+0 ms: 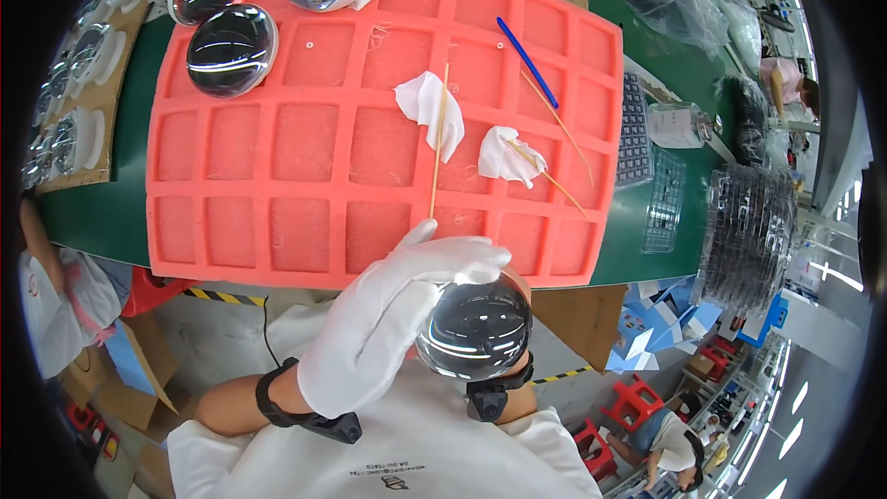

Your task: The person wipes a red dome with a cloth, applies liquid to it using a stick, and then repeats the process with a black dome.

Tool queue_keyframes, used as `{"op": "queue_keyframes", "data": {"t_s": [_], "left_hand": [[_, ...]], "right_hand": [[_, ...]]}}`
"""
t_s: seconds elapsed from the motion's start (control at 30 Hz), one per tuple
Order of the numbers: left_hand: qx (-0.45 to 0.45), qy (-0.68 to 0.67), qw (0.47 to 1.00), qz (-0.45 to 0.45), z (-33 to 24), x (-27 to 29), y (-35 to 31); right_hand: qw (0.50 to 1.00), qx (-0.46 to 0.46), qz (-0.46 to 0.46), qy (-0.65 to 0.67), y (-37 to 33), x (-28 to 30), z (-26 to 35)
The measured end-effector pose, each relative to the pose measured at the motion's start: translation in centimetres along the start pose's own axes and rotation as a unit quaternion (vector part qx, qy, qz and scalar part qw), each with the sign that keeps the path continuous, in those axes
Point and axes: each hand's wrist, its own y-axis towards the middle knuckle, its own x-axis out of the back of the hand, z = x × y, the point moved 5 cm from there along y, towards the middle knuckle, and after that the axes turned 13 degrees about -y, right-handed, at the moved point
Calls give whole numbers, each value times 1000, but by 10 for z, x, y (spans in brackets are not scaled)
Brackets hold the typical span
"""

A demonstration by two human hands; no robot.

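Observation:
My left hand [383, 314], in a white glove, has its fingers closed over the upper left rim of a clear, shiny dome [476, 333] in front of my chest. My right forearm runs up behind this dome, which hides nearly all of that hand and its fingers. A thin wooden stick [441, 134] lies across a white cloth [428, 111]. Its lower end meets my left fingertips; whether they grip it is unclear. The pink foam tray [370, 109] of square pockets lies just beyond my hands. Another white cloth [506, 157] is on its right half, with a second stick [559, 192] over it.
More domes [233, 51] stand at the tray's far left corner. A blue pen-like rod [528, 63] lies at the right. Beyond the tray's right edge are a clear bottle [679, 125] and stacked plastic trays [747, 231]. White-ringed domes [78, 143] fill a board at left.

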Motion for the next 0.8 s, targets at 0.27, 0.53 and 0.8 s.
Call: {"op": "queue_keyframes", "data": {"t_s": [0.27,0.53,0.8], "left_hand": [[10,21,999,24,-3,-3,1],[50,9,999,1,7,0,-2],[39,-92,995,19,8,-3,-6]], "right_hand": [[973,2,-69,-219,-4,10,-6],[895,106,-104,-419,-13,-10,19],[874,123,-80,-463,-10,-5,22]]}}
